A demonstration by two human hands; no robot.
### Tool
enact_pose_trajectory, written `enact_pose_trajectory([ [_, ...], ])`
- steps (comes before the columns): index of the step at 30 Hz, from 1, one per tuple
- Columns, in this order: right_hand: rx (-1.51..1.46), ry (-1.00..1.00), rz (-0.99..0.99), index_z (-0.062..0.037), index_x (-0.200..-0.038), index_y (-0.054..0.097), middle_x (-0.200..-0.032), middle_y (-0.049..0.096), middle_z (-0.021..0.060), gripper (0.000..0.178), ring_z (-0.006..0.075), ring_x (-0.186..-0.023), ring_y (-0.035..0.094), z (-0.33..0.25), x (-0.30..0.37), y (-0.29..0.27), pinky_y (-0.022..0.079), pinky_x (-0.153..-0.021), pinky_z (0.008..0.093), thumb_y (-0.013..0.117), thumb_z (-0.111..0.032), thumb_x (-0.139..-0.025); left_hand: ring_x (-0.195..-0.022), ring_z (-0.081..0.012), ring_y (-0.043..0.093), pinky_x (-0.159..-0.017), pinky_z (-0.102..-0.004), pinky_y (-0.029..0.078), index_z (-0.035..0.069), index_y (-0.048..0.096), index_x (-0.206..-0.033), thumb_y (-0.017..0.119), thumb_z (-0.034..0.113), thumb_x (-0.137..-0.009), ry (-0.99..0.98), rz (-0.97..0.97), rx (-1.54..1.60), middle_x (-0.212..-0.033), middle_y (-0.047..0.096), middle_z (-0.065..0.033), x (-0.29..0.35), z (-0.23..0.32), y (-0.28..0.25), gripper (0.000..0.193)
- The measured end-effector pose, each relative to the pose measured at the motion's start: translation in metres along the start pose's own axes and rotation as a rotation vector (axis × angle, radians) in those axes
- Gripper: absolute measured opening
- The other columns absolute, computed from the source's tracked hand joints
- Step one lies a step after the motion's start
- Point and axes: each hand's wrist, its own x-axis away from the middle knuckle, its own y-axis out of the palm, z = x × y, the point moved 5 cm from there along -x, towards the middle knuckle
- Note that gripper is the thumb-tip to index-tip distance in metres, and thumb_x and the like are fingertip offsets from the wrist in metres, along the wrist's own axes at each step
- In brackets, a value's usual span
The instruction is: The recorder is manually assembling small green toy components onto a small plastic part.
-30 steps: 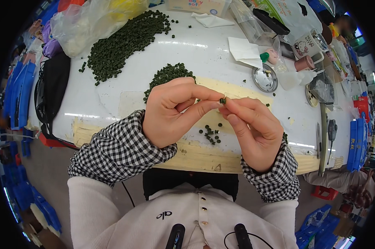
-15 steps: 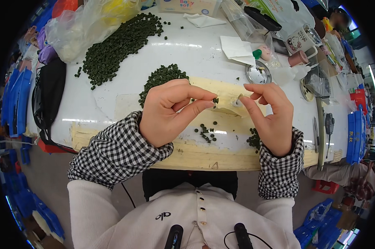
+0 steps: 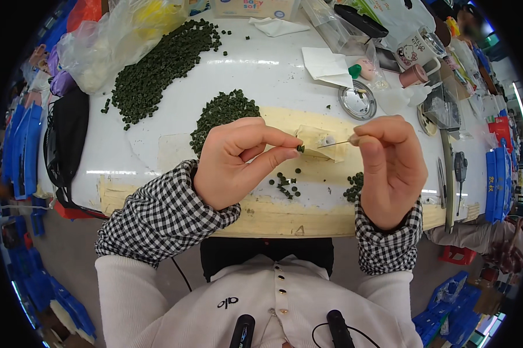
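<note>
Between thumb and forefinger, my left hand [image 3: 229, 162] pinches a small dark green spool-shaped piece [image 3: 301, 148]. My right hand [image 3: 392, 168] is closed on the pale end of a thin needle-like tool [image 3: 338, 143]; its shaft points left toward the piece, with a gap between them. Behind the tool, a cream-coloured block [image 3: 308, 134] with a whitish spot sits on the yellowish board [image 3: 279, 116]. A heap of similar green pieces [image 3: 223, 113] lies just beyond my left hand. Loose pieces [image 3: 285, 187] are scattered below the block, and more green pieces [image 3: 353, 188] lie beside my right wrist.
A larger green heap [image 3: 157, 69] spreads at the far left, beside a clear plastic bag [image 3: 93, 58]. Toward the right are a round metal dish [image 3: 357, 100], folded white paper [image 3: 326, 65], a mug [image 3: 418, 49] and a pink spool [image 3: 413, 75]. A wooden strip [image 3: 273, 216] edges the table.
My right hand has shifted right and turned, so the thin tool's shaft now shows. My left hand still pinches the green piece. The whole view has shifted slightly.
</note>
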Motion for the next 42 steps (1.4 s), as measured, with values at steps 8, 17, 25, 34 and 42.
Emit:
enact_pose_trajectory([
  [8, -0.189, 0.033, -0.158, 0.0047, -0.099, 0.05, -0.09, 0.063, 0.0105, 0.01, 0.0152, -0.083, 0.066, 0.01, 0.005, 0.022, 0.053, -0.074, 0.0245, 0.049, -0.005, -0.097, -0.054, -0.005, 0.03, -0.052, -0.0229, 0.025, 0.004, 0.071, -0.096, 0.071, 0.0, -0.078, 0.019, -0.042, -0.002, -0.06, 0.035, 0.0057, 0.001, 0.001, 0.003, 0.018],
  [17, -0.162, -0.025, -0.178, 0.0048, -0.099, 0.052, -0.092, 0.062, 0.011, 0.009, 0.015, -0.081, 0.066, 0.01, 0.005, 0.023, 0.053, -0.071, 0.0245, 0.05, -0.003, -0.095, -0.051, -0.008, 0.033, -0.048, -0.0257, 0.027, 0.007, 0.072, -0.094, 0.071, 0.006, -0.08, 0.017, -0.031, -0.031, -0.056, 0.041, 0.0024, 0.0, 0.001, 0.002, 0.014],
  [25, -0.218, 0.047, -0.105, 0.0043, -0.097, 0.051, -0.093, 0.062, 0.0112, 0.009, 0.0144, -0.083, 0.066, 0.01, 0.005, 0.018, 0.053, -0.075, 0.0244, 0.049, -0.004, -0.096, -0.053, -0.0056, 0.031, -0.05, -0.0233, 0.026, 0.004, 0.071, -0.095, 0.071, 0.002, -0.078, 0.013, -0.035, -0.022, -0.058, 0.037, 0.0046, 0.0, 0.002, 0.002, 0.017],
  [34, 0.518, -0.031, -0.13, 0.0008, -0.086, 0.056, -0.081, 0.06, 0.0125, 0.008, 0.028, -0.074, 0.059, 0.023, -0.001, 0.008, 0.048, -0.065, 0.0338, 0.063, 0.0, -0.083, -0.054, -0.0044, 0.03, -0.052, -0.0217, 0.025, 0.002, 0.071, -0.095, 0.071, -0.002, -0.078, -0.007, 0.0, 0.003, -0.059, 0.034, 0.0061, 0.0, 0.002, 0.001, 0.018],
  [42, 0.474, -0.067, -0.027, -0.0012, -0.092, 0.067, -0.083, 0.061, 0.0103, 0.017, 0.0249, -0.074, 0.059, 0.007, 0.0, 0.004, 0.047, -0.065, 0.0325, 0.07, 0.002, -0.076, -0.054, -0.004, 0.031, -0.052, -0.0209, 0.027, 0.002, 0.071, -0.096, 0.07, -0.002, -0.079, 0.025, 0.052, 0.004, -0.06, 0.035, 0.0059, 0.0, 0.003, -0.005, 0.018],
])
